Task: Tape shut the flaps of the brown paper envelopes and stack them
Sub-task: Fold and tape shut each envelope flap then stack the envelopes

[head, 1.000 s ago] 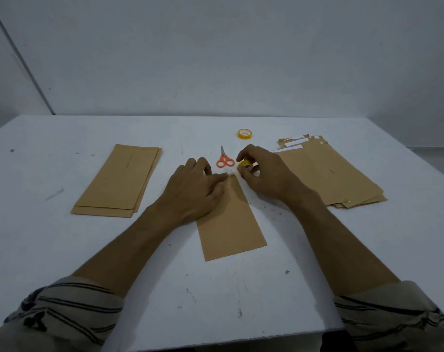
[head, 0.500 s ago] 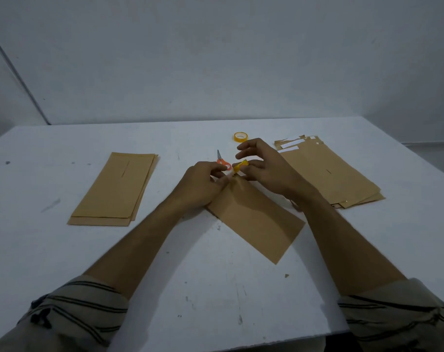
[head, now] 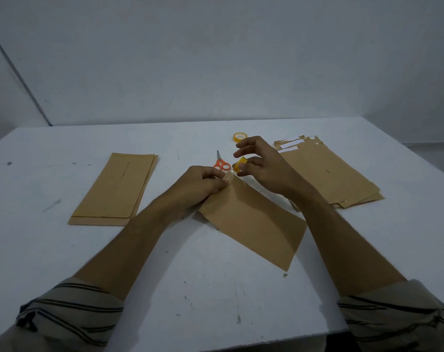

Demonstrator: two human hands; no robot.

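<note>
While both grips work at its far end, the brown paper envelope (head: 253,224) lies flat and slantwise at the middle of the white desk (head: 63,250), one short end towards the scissors and the other towards the right forearm.

- Left grip (head: 203,184): fingers curled, pinching the far corner of the envelope, where a glossy, translucent piece of tape (head: 227,177) shows at the fingertips.
- Right grip (head: 261,168): closed on a small yellow tape roll (head: 240,165), held between thumb and fingers just above and beyond that same corner; the remaining fingers are spread loosely above it.
- Scissors (head: 220,163): orange handles, lying on the desk just beyond the left grip, blades pointing away from the person.
- Second tape roll (head: 240,137): yellow, lying flat on the desk farther back, behind the right grip and apart from it.
- Left stack of envelopes (head: 116,189): brown, neatly squared, well to the left of the envelope in work.
- Right stack of envelopes (head: 327,174): brown, loosely fanned, partly behind the right wrist; white strips show at its far end.
- Striped sleeves (head: 71,318): rolled back on both forearms at the near edge of the view.
</note>
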